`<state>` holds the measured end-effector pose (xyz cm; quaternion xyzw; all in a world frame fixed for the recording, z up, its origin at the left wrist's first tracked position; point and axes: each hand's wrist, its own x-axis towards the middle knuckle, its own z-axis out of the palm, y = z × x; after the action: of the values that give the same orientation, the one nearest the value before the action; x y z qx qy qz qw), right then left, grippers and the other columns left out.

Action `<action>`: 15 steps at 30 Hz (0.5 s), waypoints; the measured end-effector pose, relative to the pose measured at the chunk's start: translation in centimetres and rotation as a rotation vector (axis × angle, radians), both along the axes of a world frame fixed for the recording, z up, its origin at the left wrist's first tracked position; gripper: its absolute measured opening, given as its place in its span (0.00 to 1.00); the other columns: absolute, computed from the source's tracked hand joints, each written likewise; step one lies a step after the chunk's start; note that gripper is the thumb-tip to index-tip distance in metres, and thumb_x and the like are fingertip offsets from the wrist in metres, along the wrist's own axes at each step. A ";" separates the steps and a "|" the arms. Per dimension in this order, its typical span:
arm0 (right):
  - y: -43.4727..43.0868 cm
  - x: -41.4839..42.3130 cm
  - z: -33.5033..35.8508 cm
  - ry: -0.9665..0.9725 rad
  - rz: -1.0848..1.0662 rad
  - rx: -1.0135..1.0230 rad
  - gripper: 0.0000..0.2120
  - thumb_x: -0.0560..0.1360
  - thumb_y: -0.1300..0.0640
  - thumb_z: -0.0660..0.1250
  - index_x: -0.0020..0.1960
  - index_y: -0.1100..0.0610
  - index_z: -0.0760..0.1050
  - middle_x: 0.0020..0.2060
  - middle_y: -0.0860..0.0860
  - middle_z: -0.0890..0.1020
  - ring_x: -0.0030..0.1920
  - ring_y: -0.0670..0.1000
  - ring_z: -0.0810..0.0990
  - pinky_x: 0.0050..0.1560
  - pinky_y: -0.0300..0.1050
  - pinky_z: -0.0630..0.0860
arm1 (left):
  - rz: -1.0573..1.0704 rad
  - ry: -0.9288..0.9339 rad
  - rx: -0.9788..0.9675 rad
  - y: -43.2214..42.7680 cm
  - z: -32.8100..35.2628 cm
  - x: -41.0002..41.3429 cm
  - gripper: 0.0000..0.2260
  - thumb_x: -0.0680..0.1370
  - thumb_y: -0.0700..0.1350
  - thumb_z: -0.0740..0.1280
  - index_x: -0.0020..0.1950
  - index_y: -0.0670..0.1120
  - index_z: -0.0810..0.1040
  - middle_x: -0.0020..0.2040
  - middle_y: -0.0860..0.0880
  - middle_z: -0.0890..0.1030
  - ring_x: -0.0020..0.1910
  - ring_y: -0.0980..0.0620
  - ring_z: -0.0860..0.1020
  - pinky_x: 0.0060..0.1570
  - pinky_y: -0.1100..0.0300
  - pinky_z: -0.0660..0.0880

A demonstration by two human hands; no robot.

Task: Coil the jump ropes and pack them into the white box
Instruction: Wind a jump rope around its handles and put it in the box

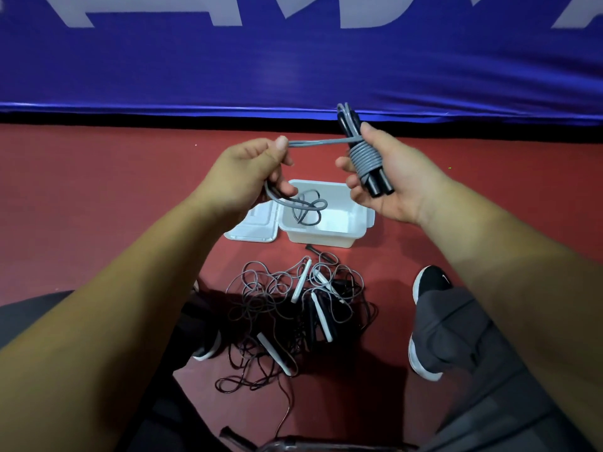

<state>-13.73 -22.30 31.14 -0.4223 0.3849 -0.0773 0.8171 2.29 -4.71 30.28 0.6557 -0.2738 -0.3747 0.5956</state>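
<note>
My right hand [388, 177] grips a grey jump rope [363, 158] by its two black handles, with several turns of cord wound around them. A stretch of that cord runs left to my left hand [251, 171], which pinches it between thumb and fingers. The loose tail hangs from my left hand and dangles in loops over the open white box [326, 234] on the red floor below. A tangled pile of jump ropes [293, 308] with white and black handles lies on the floor nearer to me.
The box's white lid [253, 225] lies against its left side. A blue padded barrier [293, 60] runs across the back. My black shoe [429, 288] and grey trouser leg [473, 353] are on the right, and a dark shoe [205, 340] shows at left.
</note>
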 end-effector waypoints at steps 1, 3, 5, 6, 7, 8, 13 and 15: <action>0.1 0.0 -0.2 0.009 -0.006 -0.019 0.20 0.83 0.38 0.67 0.62 0.54 0.78 0.46 0.54 0.88 0.32 0.49 0.81 0.33 0.41 0.79 | 0.011 0.024 -0.032 0.0 0.1 -0.1 0.14 0.86 0.51 0.64 0.47 0.43 0.78 0.32 0.48 0.71 0.30 0.50 0.77 0.47 0.50 0.81; 0.4 -0.2 -0.3 0.037 0.048 -0.064 0.23 0.84 0.37 0.64 0.65 0.55 0.79 0.51 0.53 0.89 0.39 0.49 0.85 0.39 0.43 0.81 | 0.028 0.039 -0.073 0.0 0.4 -0.1 0.15 0.87 0.51 0.63 0.47 0.43 0.77 0.33 0.48 0.71 0.26 0.52 0.69 0.37 0.55 0.79; 0.6 -0.4 -0.3 0.073 0.129 -0.098 0.24 0.84 0.35 0.61 0.64 0.54 0.79 0.55 0.51 0.89 0.45 0.49 0.86 0.44 0.46 0.82 | 0.009 0.066 -0.106 0.0 0.7 0.1 0.14 0.88 0.51 0.61 0.49 0.43 0.77 0.35 0.49 0.71 0.25 0.54 0.64 0.31 0.59 0.71; 0.6 -0.5 -0.3 0.087 0.152 -0.100 0.24 0.84 0.35 0.60 0.62 0.54 0.80 0.55 0.50 0.89 0.45 0.49 0.86 0.45 0.48 0.82 | -0.015 0.090 -0.119 0.1 0.7 0.4 0.14 0.88 0.50 0.60 0.50 0.43 0.76 0.35 0.49 0.71 0.25 0.54 0.62 0.30 0.60 0.68; 0.7 -0.6 -0.3 0.096 0.158 -0.090 0.24 0.84 0.35 0.61 0.60 0.54 0.80 0.55 0.49 0.89 0.44 0.49 0.85 0.45 0.48 0.83 | -0.042 0.107 -0.126 0.2 0.7 0.6 0.14 0.88 0.50 0.60 0.50 0.43 0.76 0.34 0.49 0.70 0.25 0.54 0.62 0.30 0.60 0.66; 0.6 -0.6 -0.3 0.098 0.149 -0.073 0.23 0.84 0.35 0.62 0.59 0.55 0.80 0.52 0.49 0.89 0.41 0.49 0.84 0.43 0.47 0.82 | -0.066 0.112 -0.124 0.3 0.7 0.8 0.13 0.88 0.49 0.59 0.50 0.43 0.76 0.34 0.49 0.69 0.26 0.54 0.62 0.31 0.60 0.65; -0.2 -0.6 -0.2 0.042 0.079 0.047 0.16 0.83 0.38 0.64 0.51 0.52 0.75 0.39 0.48 0.79 0.31 0.45 0.73 0.22 0.35 0.61 | -0.201 0.053 -0.077 0.7 1.1 0.1 0.13 0.89 0.46 0.57 0.49 0.42 0.76 0.32 0.49 0.66 0.34 0.49 0.79 0.49 0.51 0.82; -0.4 -0.7 0.1 0.018 0.085 0.043 0.15 0.82 0.39 0.65 0.49 0.51 0.74 0.39 0.47 0.78 0.29 0.44 0.70 0.20 0.34 0.58 | -0.230 0.049 -0.080 0.9 1.4 -0.2 0.13 0.88 0.46 0.58 0.49 0.43 0.76 0.30 0.49 0.61 0.26 0.51 0.72 0.47 0.49 0.83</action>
<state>-14.40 -22.75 31.25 -0.4210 0.3756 -0.0305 0.8251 2.07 -3.85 31.70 0.5864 -0.3474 -0.4450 0.5809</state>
